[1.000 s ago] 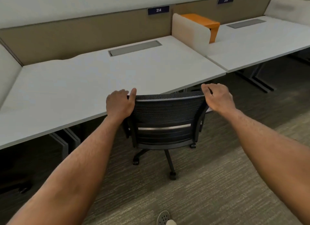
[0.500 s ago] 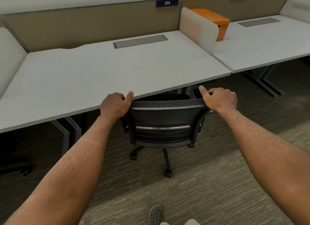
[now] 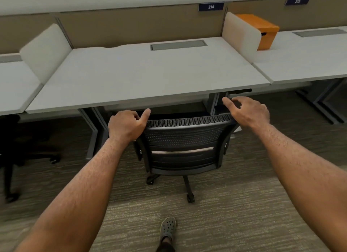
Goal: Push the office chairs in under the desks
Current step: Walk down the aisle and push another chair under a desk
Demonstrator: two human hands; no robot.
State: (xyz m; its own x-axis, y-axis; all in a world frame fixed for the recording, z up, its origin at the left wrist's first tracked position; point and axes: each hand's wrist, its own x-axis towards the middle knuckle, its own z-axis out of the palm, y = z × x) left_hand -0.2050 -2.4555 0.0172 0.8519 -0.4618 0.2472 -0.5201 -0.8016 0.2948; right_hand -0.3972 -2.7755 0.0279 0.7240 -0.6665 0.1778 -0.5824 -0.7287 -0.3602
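A black mesh office chair [image 3: 184,141] stands at the white desk [image 3: 142,79] labelled 214, its seat under the desktop and its backrest just short of the front edge. My left hand [image 3: 125,125] is curled at the top left corner of the backrest, thumb lying along the rim. My right hand [image 3: 247,111] hovers at the top right corner with its fingers apart and lifted; only the heel of the hand touches the rim.
A second black chair [image 3: 28,150] sits under the desk on the left. Grey desk legs [image 3: 93,131] flank the chair. An orange box [image 3: 264,30] stands behind the white divider [image 3: 240,34] on the right desk. My grey clog [image 3: 168,227] is on the carpet behind the chair.
The chair has rolled forward, with its seat further under the desk. My right hand's fingers have lifted off the backrest and spread. My left hand stays at the left corner.
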